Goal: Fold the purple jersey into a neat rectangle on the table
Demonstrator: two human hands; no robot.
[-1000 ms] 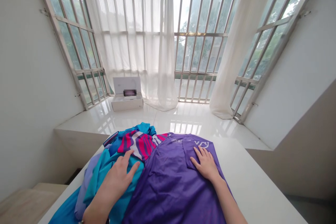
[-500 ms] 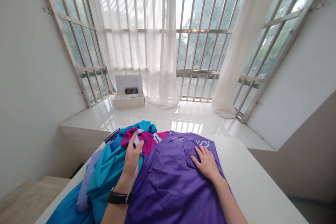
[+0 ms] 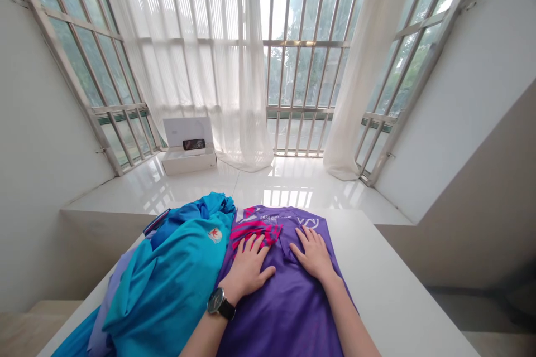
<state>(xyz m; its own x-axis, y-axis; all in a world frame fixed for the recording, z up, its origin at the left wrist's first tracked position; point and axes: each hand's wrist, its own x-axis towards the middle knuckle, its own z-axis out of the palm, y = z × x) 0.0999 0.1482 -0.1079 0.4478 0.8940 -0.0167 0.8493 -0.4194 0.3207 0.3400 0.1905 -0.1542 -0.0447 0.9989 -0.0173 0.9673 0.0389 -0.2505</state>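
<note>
A purple jersey (image 3: 276, 301) lies spread on the white table in front of me, with white lettering and a logo near its top edge. Its pink-patterned sleeve (image 3: 251, 230) is folded inward over the body. My left hand (image 3: 250, 268), a black-strapped watch on the wrist, rests flat on that sleeve with fingers spread. On the other side my right hand (image 3: 313, 252) lies flat over the folded purple sleeve, fingers apart. Left of the jersey is a heap of blue and teal clothes (image 3: 176, 273), with a small emblem on the teal one.
The white table (image 3: 377, 290) reaches back to a glossy window ledge (image 3: 335, 189). An open white box (image 3: 189, 163) with a phone (image 3: 194, 144) leaning in it stands on the ledge. Sheer curtains (image 3: 196, 67) hang before barred windows.
My left hand has brought the pink-patterned sleeve rightward onto the jersey and flattened out on it. My right hand stays on its sleeve. The view has shifted slightly right.
</note>
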